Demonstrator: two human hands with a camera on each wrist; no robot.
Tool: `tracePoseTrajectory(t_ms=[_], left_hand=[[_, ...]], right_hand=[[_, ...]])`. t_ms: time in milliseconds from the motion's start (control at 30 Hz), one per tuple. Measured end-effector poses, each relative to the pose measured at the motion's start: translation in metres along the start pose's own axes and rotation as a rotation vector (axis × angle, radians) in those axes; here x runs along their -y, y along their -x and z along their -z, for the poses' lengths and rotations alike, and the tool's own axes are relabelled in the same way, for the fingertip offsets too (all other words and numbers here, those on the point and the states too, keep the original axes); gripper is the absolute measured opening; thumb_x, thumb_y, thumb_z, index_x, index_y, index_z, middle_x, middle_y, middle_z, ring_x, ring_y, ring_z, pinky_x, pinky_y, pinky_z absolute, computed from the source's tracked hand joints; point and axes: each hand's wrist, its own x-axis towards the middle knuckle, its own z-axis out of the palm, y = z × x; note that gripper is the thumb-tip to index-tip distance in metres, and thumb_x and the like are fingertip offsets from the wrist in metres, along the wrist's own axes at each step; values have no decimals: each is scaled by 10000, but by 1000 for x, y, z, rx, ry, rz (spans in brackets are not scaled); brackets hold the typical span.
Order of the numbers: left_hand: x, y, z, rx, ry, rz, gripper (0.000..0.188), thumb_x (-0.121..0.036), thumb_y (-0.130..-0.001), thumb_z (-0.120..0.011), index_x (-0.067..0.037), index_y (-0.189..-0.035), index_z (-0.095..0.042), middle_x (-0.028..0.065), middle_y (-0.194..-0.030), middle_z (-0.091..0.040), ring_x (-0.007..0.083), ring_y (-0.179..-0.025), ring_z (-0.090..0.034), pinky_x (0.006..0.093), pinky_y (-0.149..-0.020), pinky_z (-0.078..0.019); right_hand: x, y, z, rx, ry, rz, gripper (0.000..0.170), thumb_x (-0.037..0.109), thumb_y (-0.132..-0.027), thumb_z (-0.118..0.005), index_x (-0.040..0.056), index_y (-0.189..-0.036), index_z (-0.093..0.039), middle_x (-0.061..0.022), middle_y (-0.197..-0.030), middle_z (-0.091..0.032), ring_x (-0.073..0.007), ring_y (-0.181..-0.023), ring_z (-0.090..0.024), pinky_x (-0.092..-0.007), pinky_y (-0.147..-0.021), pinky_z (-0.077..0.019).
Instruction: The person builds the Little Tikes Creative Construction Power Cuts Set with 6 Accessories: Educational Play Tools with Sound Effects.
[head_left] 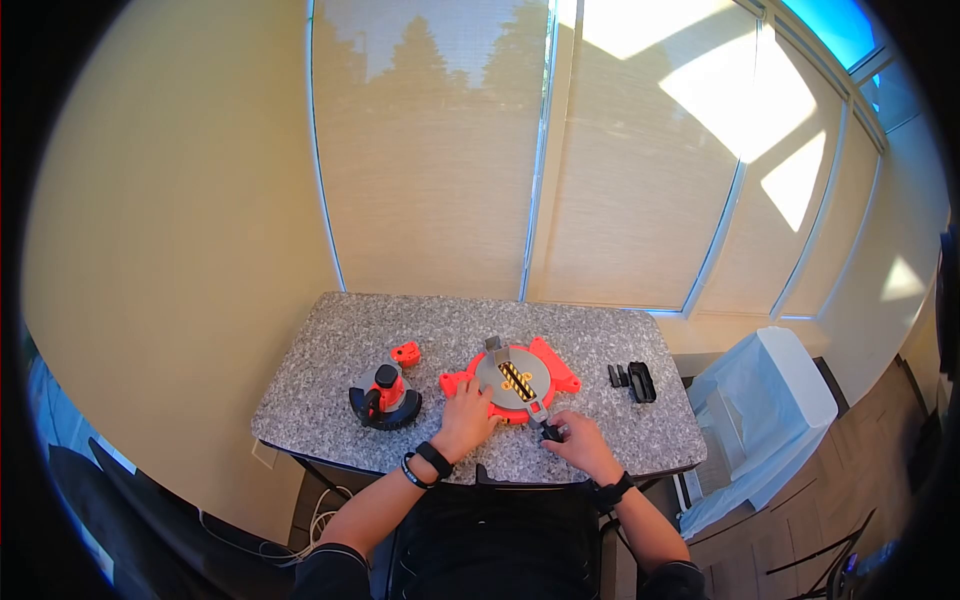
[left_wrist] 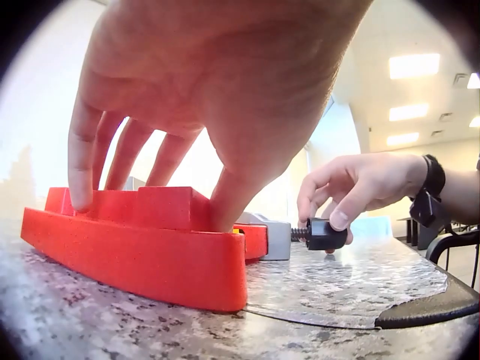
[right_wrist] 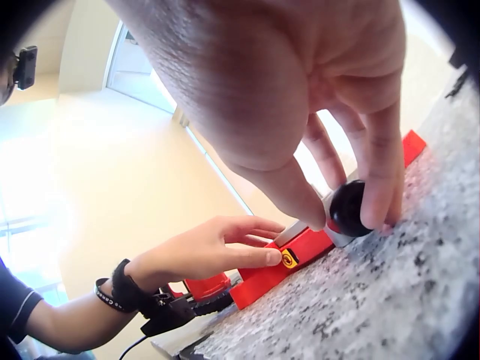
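A red toy miter saw base (head_left: 563, 378) with a round grey turntable (head_left: 541, 374) sits on the speckled table. My left hand (head_left: 467, 420) rests on its front left part, with the fingers spread over the top and the thumb at the front edge, beside a small yellow sticker (right_wrist: 289, 259). In front of the base, my right hand (head_left: 585, 445) pinches a black knob (left_wrist: 328, 235) between thumb and fingers. A threaded rod (left_wrist: 299, 234) runs from the knob toward the grey arm (left_wrist: 271, 238) of the turntable.
A red and black toy saw head (head_left: 387, 397) stands to the left, with a small red block (head_left: 406, 354) behind it. Black parts (head_left: 642, 382) lie at the table's right. Beyond the right edge stands a bin with a pale liner (head_left: 775, 400). Cables hang below the left side.
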Motion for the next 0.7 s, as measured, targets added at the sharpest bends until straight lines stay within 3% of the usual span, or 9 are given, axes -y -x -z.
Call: tracePoseTrajectory(t_ms=[300, 700], left_hand=[[-1, 1, 0, 9, -10, -11, 607, -336, -791, -791, -22, -1262, -574, 180, -1315, -512, 369, -1265, -493, 468, -916, -543], [-2, -1, -1, 57, -36, -3, 637, -338, -814, -774, -13, -1315, -552, 191, -1340, -505, 378, -1278, -486, 469, -931, -538]], right_hand=[[-9, 2, -9, -70, 52, 57, 457, 157, -695, -887, 32, -1041, -616, -146, -999, -631, -262, -759, -695, -356, -687, -579], [3, 5, -6, -99, -7, -42, 330, 158, -813, -772, 5, -1059, -614, -173, -903, -708, -294, -759, -705, -390, -715, -576]])
